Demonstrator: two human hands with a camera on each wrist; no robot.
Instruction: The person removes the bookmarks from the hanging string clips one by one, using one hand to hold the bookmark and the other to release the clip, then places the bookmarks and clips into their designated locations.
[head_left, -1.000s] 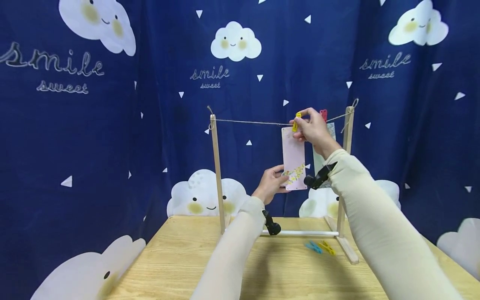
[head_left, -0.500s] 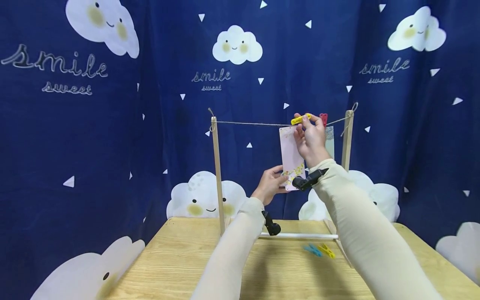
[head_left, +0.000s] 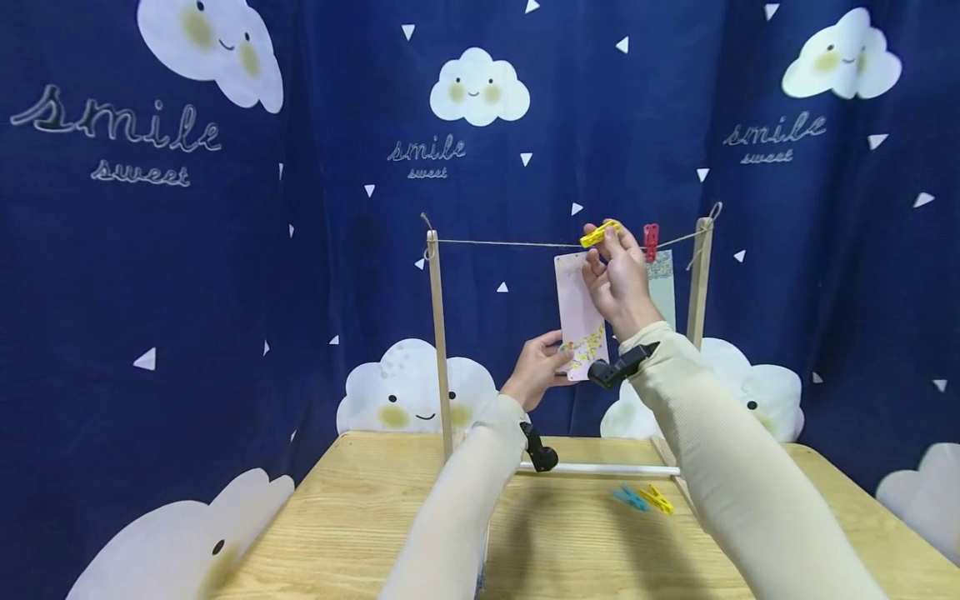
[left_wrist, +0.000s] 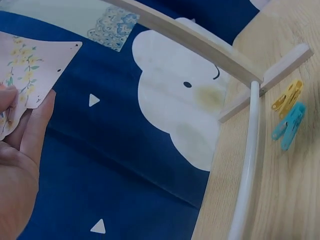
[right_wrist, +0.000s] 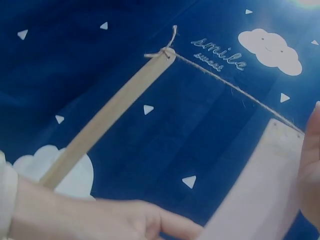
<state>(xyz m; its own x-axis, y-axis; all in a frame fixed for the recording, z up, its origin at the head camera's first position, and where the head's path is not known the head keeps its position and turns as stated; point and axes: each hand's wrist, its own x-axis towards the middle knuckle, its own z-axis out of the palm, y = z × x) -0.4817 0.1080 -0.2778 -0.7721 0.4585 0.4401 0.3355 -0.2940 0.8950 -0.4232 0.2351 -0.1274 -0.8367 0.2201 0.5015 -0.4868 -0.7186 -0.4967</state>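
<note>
A pink card (head_left: 576, 292) with yellow flowers printed near its bottom stands upright just under the string (head_left: 510, 243). My left hand (head_left: 536, 367) pinches its lower left edge between thumb and fingers; in the left wrist view the flowered end (left_wrist: 30, 70) shows close up. At the card's top my right hand (head_left: 621, 279) holds a yellow clothespin (head_left: 600, 233), tilted, at the height of the string. Its fingers cover the card's upper right corner. To the right a pale green card (head_left: 662, 287) hangs from the string by a red clothespin (head_left: 651, 242), partly behind my right hand.
Two wooden posts (head_left: 438, 333) carry the string, joined low down by a white rod (head_left: 615, 470). A blue clothespin (head_left: 632, 497) and another yellow clothespin (head_left: 657, 499) lie on the wooden table (head_left: 360, 517). Behind hangs a blue cloud-patterned curtain (head_left: 300, 275).
My right hand has turned, and the yellow clothespin has gone from upright to a slanted, nearly level position. More of the red clothespin shows. My left hand keeps its hold low on the pink card.
</note>
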